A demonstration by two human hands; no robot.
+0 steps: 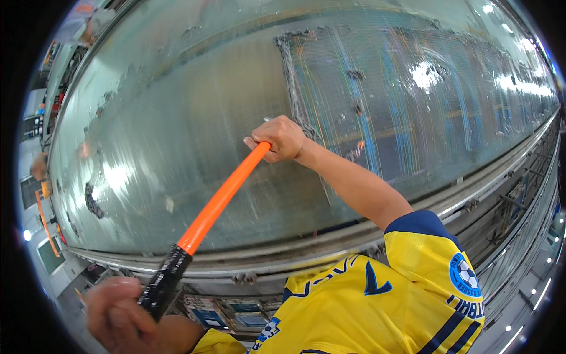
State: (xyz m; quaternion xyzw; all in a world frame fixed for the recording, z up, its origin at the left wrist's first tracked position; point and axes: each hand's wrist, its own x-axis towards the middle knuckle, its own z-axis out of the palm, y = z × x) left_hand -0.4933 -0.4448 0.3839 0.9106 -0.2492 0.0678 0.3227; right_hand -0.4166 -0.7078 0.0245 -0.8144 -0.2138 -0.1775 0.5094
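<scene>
My right hand is closed around the upper part of an orange pole, over a wet, glossy, translucent surface. A small pale tip shows just past its fingers; whatever else lies beyond is hidden. Black tape wraps the pole's lower end. There my left hand, slightly blurred, curls its fingers around the end, near the lower left edge. The pole slants from lower left to upper middle. Right of my right hand, a dark, ragged-edged panel with blue and yellow streaks lies in or under the wet surface.
A metal rail runs along the near edge, with framework at right. A dark clump lies on the surface at left. Beyond the left edge are another person's hand and an orange bar. Another person appears at upper left.
</scene>
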